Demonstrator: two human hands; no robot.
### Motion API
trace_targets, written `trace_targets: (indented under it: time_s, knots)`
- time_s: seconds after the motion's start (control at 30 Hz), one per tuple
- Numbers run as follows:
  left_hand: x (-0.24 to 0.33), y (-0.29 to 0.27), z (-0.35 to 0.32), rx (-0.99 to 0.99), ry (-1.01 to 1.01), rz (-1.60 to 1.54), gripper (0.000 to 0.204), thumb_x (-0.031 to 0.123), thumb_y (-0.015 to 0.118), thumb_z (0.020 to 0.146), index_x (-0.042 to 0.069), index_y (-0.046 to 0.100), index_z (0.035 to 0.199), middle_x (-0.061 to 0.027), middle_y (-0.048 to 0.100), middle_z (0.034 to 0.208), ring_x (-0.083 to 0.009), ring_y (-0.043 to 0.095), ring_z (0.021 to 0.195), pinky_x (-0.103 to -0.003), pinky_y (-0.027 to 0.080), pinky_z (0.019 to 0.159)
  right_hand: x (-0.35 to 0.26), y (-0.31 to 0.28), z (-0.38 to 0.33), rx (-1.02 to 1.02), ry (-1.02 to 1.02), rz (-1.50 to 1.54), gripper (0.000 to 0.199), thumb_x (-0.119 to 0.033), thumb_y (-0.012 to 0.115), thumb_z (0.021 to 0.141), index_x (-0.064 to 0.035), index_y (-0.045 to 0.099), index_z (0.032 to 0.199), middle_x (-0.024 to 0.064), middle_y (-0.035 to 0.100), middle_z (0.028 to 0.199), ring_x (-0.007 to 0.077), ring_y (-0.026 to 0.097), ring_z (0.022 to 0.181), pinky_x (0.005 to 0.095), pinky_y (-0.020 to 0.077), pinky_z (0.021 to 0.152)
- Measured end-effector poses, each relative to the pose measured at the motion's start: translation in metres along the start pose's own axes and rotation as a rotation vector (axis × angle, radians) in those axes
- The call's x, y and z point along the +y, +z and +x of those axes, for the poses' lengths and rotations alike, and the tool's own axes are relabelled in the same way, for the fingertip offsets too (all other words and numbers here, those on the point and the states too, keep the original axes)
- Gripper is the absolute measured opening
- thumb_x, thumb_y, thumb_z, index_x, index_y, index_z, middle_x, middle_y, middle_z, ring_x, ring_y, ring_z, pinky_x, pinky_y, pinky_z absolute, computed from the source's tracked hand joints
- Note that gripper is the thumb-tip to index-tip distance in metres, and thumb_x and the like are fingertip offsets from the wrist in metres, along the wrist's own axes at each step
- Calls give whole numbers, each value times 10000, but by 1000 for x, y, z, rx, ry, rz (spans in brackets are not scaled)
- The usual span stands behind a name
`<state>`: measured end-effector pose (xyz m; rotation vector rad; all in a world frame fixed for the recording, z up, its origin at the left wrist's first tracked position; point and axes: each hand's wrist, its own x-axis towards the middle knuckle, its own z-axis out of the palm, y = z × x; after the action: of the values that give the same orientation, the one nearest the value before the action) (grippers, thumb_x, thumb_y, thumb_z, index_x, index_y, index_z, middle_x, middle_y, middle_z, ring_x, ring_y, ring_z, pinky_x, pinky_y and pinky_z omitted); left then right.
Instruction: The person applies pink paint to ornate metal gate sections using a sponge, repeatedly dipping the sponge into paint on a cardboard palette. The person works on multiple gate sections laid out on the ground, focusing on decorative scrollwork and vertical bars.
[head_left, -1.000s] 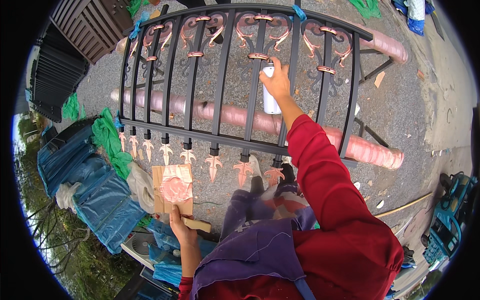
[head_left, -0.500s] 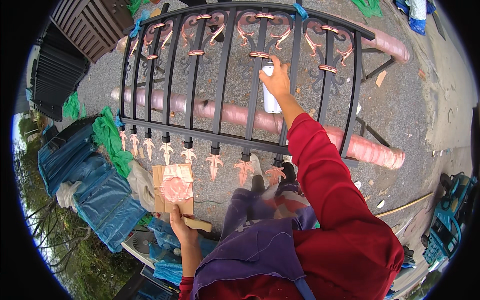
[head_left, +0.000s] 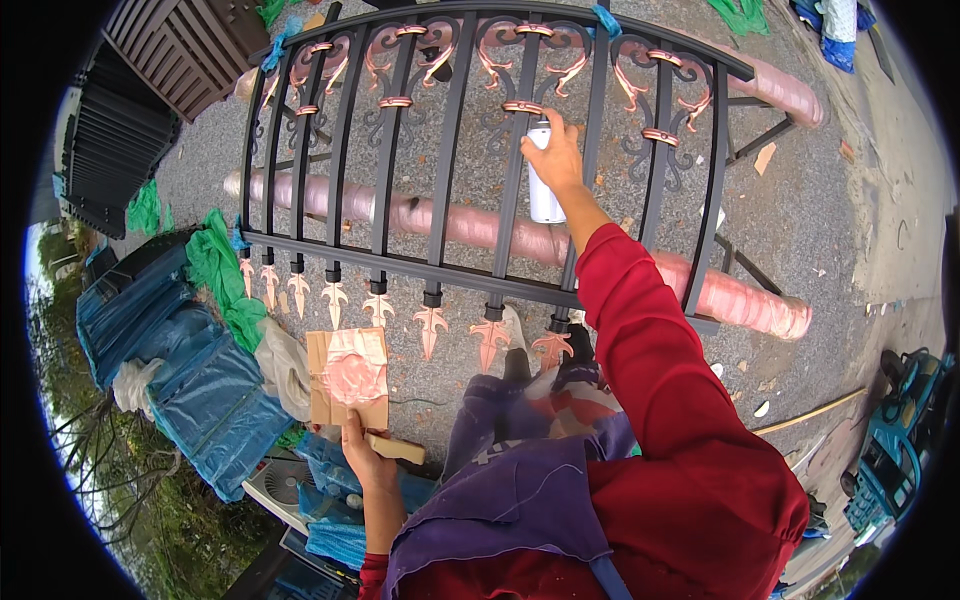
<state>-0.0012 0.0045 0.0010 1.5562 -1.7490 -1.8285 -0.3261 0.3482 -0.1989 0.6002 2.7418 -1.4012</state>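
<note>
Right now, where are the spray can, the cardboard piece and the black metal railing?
spray can (head_left: 545, 195), head view, on its white body below the right hand.
cardboard piece (head_left: 350, 375), head view, on its copper-sprayed middle.
black metal railing (head_left: 445, 150), head view, on an upright bar.

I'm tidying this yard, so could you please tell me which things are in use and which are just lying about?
In use: spray can in right hand; paint-marked cardboard in left hand; iron railing; pink pipes.
Lying about: green bags; blue tarp; dark shutters.
</note>
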Motion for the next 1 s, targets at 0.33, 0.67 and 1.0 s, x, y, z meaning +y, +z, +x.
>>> trace_targets:
  time_s: [0.33, 0.67, 1.0]
  knots:
    - [-3, -3, 2, 5, -7, 15, 204, 263, 553, 961, 75, 592, 1029, -26, 596, 754, -127, 540, 545, -263, 434, 482, 0, -2, -3, -1, 14, 20, 706, -335, 710, 780, -230, 366, 1388, 241, 442, 1263, 445, 571, 1068, 477, 479, 919]
    - [1, 6, -4, 29, -6, 7, 184, 262, 556, 958, 79, 573, 939, -49, 563, 634, -156, 537, 502, -276, 441, 473, 2, -8, -9, -12, 37, 36, 706, -330, 717, 774, -236, 373, 1383, 242, 441, 1281, 442, 562, 1087, 472, 474, 929]
    - [-6, -6, 4, -25, -34, -11, 182, 267, 567, 953, 86, 569, 962, -24, 567, 694, -127, 532, 521, -268, 439, 474, 10, -12, -17, 32, -15, 60, 706, -341, 719, 772, -232, 382, 1383, 258, 457, 1239, 451, 551, 1082, 473, 466, 925]
